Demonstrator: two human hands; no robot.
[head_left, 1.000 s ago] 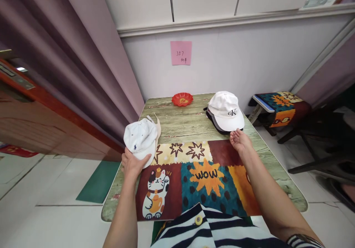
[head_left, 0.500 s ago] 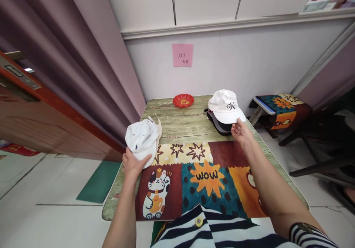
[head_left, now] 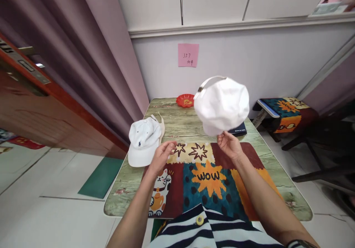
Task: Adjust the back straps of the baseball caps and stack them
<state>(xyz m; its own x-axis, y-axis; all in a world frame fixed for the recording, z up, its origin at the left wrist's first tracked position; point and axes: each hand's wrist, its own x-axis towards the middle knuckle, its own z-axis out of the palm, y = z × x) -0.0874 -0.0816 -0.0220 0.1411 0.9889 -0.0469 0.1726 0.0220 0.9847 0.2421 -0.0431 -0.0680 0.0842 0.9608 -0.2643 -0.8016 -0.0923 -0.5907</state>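
A white baseball cap [head_left: 222,105] is up off the table, pinched at its brim by my right hand [head_left: 229,145]. Its crown tilts up and away, with the back strap at upper left. Partly behind it, a dark cap [head_left: 240,130] lies on the table. My left hand [head_left: 163,154] hovers with fingers apart and nothing in them. Just left of that hand, a pale cap with a small dark emblem [head_left: 144,134] rests at the table's left edge, its brim pointing toward me. A beige strap or cap edge [head_left: 162,124] shows beside its crown.
The wooden-patterned table [head_left: 166,109] carries a colourful mat [head_left: 210,200] along its near side. A red scalloped dish [head_left: 185,100] stands at the back. To the right is a stool with a patterned cover [head_left: 288,109]; a wooden door [head_left: 63,118] and curtain [head_left: 122,48] border the left.
My right hand has lifted the white cap off the dark cap or caps and turned it. My left hand has let go of the pale cap and moved right.
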